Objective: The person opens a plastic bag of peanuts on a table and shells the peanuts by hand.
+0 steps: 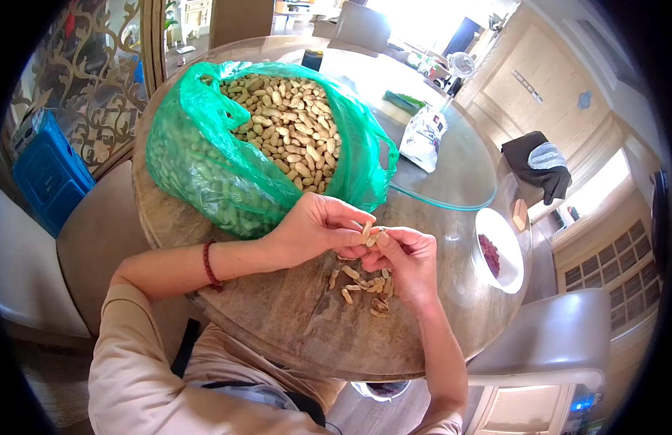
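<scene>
My left hand (pixel 318 228) and my right hand (pixel 407 261) meet over the table, both with fingers pinched on pieces of a peanut shell (pixel 371 236). The shell looks split between them; whether a kernel is inside I cannot tell. Below my hands lies a loose pile of peanut shells (pixel 365 284) on the wooden tabletop. Just beyond my left hand stands a large green plastic bag (pixel 220 177), its mouth wide and full of unshelled peanuts (pixel 296 127). To the right, a white bowl (pixel 511 272) holds reddish peanut kernels (pixel 488 255).
A glass turntable (pixel 459 181) covers the table's middle, bearing a white and silver packet (pixel 424 138) and a green packet (pixel 405 101). A dark jar (pixel 312 59) stands behind the bag. Chairs (pixel 546 337) surround the table. Under its edge is a bin (pixel 382 391).
</scene>
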Motion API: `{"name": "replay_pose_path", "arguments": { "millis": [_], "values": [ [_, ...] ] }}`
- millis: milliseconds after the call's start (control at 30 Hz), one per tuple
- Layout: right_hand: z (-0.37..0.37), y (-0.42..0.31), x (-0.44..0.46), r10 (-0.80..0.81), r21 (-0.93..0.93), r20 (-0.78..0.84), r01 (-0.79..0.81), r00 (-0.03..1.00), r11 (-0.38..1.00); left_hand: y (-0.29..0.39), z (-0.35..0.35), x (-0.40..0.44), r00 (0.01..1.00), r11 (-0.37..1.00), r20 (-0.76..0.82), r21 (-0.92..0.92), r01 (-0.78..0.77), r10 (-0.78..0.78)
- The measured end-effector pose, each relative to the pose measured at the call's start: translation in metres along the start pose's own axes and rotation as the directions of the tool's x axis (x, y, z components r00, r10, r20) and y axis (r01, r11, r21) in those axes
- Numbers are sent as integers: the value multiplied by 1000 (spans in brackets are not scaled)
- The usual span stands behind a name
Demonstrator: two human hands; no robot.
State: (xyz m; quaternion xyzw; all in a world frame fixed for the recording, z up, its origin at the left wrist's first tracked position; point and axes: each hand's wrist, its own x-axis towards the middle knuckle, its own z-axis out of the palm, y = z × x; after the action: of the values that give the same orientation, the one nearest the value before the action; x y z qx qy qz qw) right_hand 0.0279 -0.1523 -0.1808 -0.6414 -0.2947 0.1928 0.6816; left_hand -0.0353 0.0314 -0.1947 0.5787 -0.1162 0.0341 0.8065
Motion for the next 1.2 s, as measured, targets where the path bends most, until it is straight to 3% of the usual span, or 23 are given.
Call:
{"name": "replay_pose_path", "arguments": {
  "millis": [167, 233, 300, 333, 367, 433, 467, 500, 567, 600, 700, 733, 800, 833, 900, 967, 1033, 1200],
  "values": [
    [-2, -5, 1, 34, 5, 20, -34, 999, 999, -2, 0, 1, 1000, 1000, -1, 18, 16, -16],
    [-3, -6, 1, 12, -94, 12, -11, 1000, 995, -6, 1, 1, 1000, 999, 3, 45, 0, 0],
    [-11, -12, 1, 34, -180, 49, -25, 998, 983, -9, 4, -2, 991, 968, 55, 213, -132, 123],
    [-15, -15, 1, 59, -267, 80, -35, 995, 963, -7, 5, -5, 971, 845, 90, 478, -239, 224],
    [-21, -19, 0, 54, -262, 87, -30, 995, 965, -6, 7, -8, 971, 841, 86, 486, -237, 224],
    [-28, -29, 0, 162, -515, 177, -49, 971, 856, -1, 14, -13, 920, 646, 173, 667, -371, 351],
    [-27, -34, -2, 167, -573, 163, -44, 972, 818, -2, 14, -13, 865, 553, 238, 687, -472, 443],
    [-27, -35, -2, 160, -568, 168, -38, 973, 822, 2, 12, -13, 865, 546, 239, 693, -470, 441],
    [-29, -37, -2, 91, -704, 212, 87, 973, 705, 12, 5, -10, 675, 237, 387, 732, -639, 628],
    [-28, -35, -1, 86, -700, 214, 91, 973, 709, 20, 0, -6, 604, 139, 393, 750, -647, 693],
    [-28, -28, -1, -32, -703, 169, 143, 985, 697, 39, -21, 4, 541, -177, 411, 884, -432, 734],
    [-28, -27, -1, -57, -713, 143, 143, 988, 687, 43, -28, 6, 543, -180, 413, 884, -431, 731],
    [-27, -26, -1, -83, -722, 119, 144, 989, 677, 48, -40, 9, 682, -293, 340, 937, -189, 647],
    [-27, -26, -1, -105, -730, 110, 152, 988, 667, 48, -43, 10, 682, -294, 340, 937, -188, 647],
    [-27, -26, -2, -129, -735, 101, 161, 986, 659, 46, -49, 12, 801, -372, 242, 928, -26, 548],
    [-24, -28, -2, -119, -723, 76, 137, 990, 677, 40, -52, 16, 836, -360, 227, 932, -39, 499],
    [-23, -27, -2, -109, -710, 71, 127, 991, 693, 33, -51, 19, 751, -400, 341, 910, -112, 566],
    [-19, -26, -3, -78, -672, 84, 115, 993, 731, 31, -45, 29, 805, -428, 318, 899, -89, 501]
  ]
}}
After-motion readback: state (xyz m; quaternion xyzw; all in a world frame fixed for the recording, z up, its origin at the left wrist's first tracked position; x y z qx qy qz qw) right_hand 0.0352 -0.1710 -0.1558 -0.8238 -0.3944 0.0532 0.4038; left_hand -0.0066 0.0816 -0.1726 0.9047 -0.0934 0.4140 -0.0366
